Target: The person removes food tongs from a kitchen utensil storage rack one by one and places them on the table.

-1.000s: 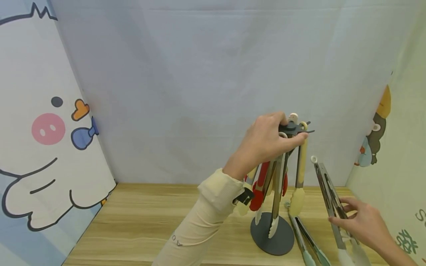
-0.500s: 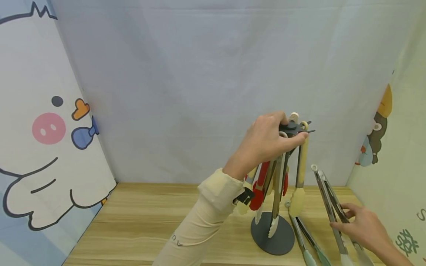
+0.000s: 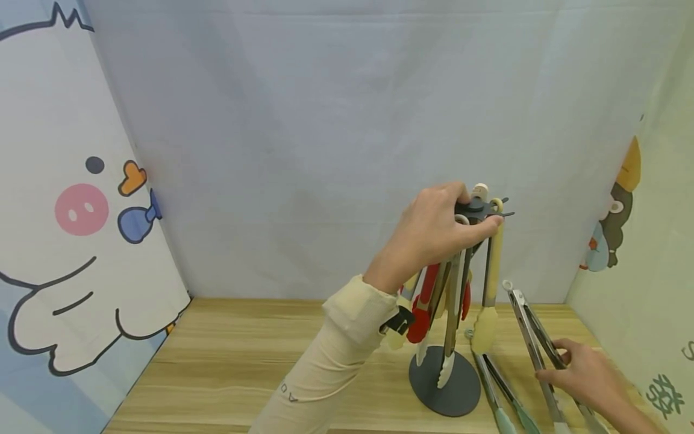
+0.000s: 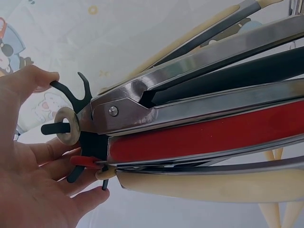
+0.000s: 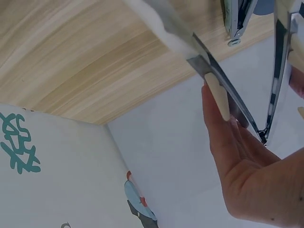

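Note:
My left hand (image 3: 428, 232) grips the dark hooked top (image 3: 475, 209) of an upright utensil rack, thumb and fingers spread round its hooks. From it hang several kitchen tongs: yellow tongs (image 3: 492, 274) at the right, red tongs (image 3: 420, 322) at the left, and steel tongs (image 4: 128, 107) with white tips in front. On the right, my right hand (image 3: 582, 377) holds steel tongs (image 3: 528, 334) by one arm, spread in a narrow V with the ring end up and away. Their tips run past the bottom of the head view.
Green-tipped tongs (image 3: 490, 386) lie on the wooden table (image 3: 260, 361) between the rack's round dark base (image 3: 450, 398) and my right hand. A pale cloth wall (image 3: 325, 150) stands behind the table, with printed panels at both sides.
My right hand has lowered the steel tongs slightly, their ring end sinking towards the table. My left hand stays on the rack's top.

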The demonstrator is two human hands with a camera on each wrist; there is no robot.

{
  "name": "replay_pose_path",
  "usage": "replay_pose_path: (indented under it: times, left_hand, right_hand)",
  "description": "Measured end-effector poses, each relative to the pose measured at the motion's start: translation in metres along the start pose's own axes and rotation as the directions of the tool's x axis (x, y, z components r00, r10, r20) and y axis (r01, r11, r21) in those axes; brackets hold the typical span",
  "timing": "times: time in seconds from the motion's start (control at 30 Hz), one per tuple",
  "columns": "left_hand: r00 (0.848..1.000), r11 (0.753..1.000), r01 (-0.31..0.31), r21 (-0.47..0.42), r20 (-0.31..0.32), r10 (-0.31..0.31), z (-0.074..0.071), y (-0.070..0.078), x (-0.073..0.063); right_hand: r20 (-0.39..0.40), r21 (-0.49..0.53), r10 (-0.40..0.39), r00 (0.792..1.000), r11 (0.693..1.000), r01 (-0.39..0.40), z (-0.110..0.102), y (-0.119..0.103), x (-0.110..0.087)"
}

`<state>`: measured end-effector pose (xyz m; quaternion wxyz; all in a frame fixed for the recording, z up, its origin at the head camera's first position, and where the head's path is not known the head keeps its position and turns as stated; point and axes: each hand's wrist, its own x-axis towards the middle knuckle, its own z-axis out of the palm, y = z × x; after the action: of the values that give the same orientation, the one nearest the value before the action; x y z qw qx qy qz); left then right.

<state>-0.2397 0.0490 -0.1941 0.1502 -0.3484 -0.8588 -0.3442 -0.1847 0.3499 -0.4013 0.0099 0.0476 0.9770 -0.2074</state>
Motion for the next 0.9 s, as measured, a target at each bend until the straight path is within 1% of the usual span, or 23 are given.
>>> replay_pose_path:
  times: [0.53,0.73,0.9]
  left_hand:
    - [1.000,1.000,-0.005,0.012,0.004,0.005,-0.001,-0.001,0.000]
    - [1.000,1.000,-0.009,-0.006,0.006,0.009,0.000,-0.002,0.000]
    - [1.000,1.000,-0.004,-0.023,0.008,0.004,0.000,-0.002,0.000]
  right_hand:
    - [0.061,-0.018,0.046,0.997,0.999,-0.045,0.014,0.005,0.004]
    - [0.093,-0.036,0.074,0.993,0.997,-0.071,0.020,0.010,0.007]
    - [0.130,-0.029,0.098,0.987,0.995,-0.095,0.025,0.013,0.009]
